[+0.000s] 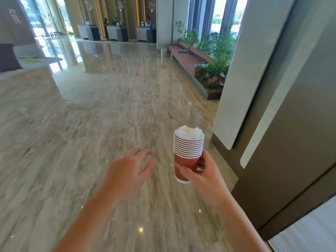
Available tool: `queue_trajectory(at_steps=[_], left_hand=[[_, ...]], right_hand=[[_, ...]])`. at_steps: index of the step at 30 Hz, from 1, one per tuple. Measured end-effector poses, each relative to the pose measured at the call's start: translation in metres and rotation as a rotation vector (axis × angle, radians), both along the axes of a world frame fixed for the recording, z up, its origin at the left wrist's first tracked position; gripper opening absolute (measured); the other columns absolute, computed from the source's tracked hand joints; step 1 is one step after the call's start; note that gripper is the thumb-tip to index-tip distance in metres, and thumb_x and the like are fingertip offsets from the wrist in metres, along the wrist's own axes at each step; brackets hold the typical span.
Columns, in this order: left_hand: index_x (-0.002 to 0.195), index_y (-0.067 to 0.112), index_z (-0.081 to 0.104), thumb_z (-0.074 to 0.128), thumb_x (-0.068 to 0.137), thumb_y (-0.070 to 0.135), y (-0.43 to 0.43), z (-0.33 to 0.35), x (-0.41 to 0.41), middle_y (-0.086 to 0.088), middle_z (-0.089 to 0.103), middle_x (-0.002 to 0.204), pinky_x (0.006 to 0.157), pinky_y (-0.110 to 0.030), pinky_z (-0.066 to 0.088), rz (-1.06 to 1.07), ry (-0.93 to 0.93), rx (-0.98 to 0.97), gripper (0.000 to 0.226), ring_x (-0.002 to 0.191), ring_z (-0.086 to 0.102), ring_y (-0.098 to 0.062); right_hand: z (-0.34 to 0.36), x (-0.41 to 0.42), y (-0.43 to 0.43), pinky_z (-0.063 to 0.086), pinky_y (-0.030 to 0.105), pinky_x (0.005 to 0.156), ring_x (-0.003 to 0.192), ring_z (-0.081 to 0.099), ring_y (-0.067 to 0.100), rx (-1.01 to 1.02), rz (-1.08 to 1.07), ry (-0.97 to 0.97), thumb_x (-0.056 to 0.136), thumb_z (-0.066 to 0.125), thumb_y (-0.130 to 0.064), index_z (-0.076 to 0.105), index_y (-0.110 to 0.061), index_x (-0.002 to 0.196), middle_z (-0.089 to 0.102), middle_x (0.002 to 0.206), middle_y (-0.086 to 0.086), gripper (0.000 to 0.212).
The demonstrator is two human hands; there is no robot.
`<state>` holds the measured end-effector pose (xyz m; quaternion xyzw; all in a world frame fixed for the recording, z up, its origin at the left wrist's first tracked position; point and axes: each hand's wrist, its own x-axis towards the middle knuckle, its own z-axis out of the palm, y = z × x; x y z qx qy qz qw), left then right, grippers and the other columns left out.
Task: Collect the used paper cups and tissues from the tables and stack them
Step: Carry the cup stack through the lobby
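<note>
Right of centre, in the lower half of the frame: right hand (203, 172) wrapped around the bottom cup of a stack of red paper cups (187, 154), thumb across the front of the red wall, fingers behind it. Stack upright, slightly tilted, many white rims packed close one above another. In the top cup, crumpled white tissues (190, 132), filling the mouth and rising a little over the rim. White lettering on the lowest cup, too small to read. Just left of the stack, near but not touching it: left hand (130, 170), empty, palm down, fingers spread loosely and a little curved, blurred at the tips. Both forearms bare, entering from the bottom edge. Below and all around, a polished marble floor (91, 115) with grey-beige veins and bright reflections. On the right side of the frame, a dark wall with pale panels (254, 70). In the upper right, a long wooden bench (183, 59) with green plants (216, 70) beside it, under tall windows. In the upper centre, far away, reception counters (116, 33) with small figures behind them, not clear. At the left edge, part of a dark purple seat (7, 57).
</note>
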<state>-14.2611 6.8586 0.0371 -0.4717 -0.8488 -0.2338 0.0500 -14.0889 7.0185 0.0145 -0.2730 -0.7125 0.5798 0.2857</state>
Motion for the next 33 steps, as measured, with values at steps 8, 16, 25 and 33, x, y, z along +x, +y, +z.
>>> queue_trajectory(at_steps=[8, 16, 25, 33], left_hand=[[0.124, 0.033, 0.061, 0.035, 0.095, 0.061, 0.149, 0.015, -0.120, 0.019, 0.061, 0.120, 0.085, -0.031, 0.048, -0.128, 0.026, 0.001, 0.047, 0.103, 0.063, -0.012], [0.123, 0.030, 0.062, 0.035, 0.094, 0.061, 0.315, -0.005, -0.246, 0.016, 0.064, 0.120, 0.087, -0.031, 0.049, -0.140, 0.068, -0.018, 0.051, 0.103, 0.064, -0.010], [0.120, 0.030, 0.063, 0.035, 0.093, 0.060, 0.473, 0.018, -0.391, 0.014, 0.065, 0.120, 0.088, -0.033, 0.049, -0.089, 0.108, 0.030, 0.050, 0.103, 0.065, -0.011], [0.117, 0.027, 0.064, 0.035, 0.093, 0.059, 0.607, -0.008, -0.541, 0.014, 0.066, 0.116, 0.084, -0.031, 0.049, -0.101, 0.068, 0.064, 0.049, 0.102, 0.064, -0.009]], right_hand=[[0.005, -0.101, 0.132, 0.058, 0.024, 0.086, 0.101, 0.070, -0.001, -0.006, -0.114, 0.011, 0.084, 0.082, -0.010, 0.057, -0.040, 0.112, 0.073, 0.109, -0.018, 0.049], [-0.019, -0.223, 0.298, 0.058, 0.028, 0.086, 0.100, 0.072, 0.003, -0.049, -0.120, 0.028, 0.083, 0.083, -0.007, 0.059, -0.033, 0.116, 0.074, 0.112, -0.011, 0.048], [0.010, -0.384, 0.469, 0.060, 0.024, 0.079, 0.096, 0.073, 0.004, 0.021, -0.058, 0.023, 0.081, 0.084, -0.006, 0.061, -0.024, 0.114, 0.075, 0.106, -0.008, 0.044], [-0.003, -0.528, 0.609, 0.059, 0.023, 0.077, 0.096, 0.073, 0.001, 0.035, -0.062, -0.017, 0.082, 0.082, -0.007, 0.059, -0.029, 0.114, 0.074, 0.109, -0.008, 0.044]])
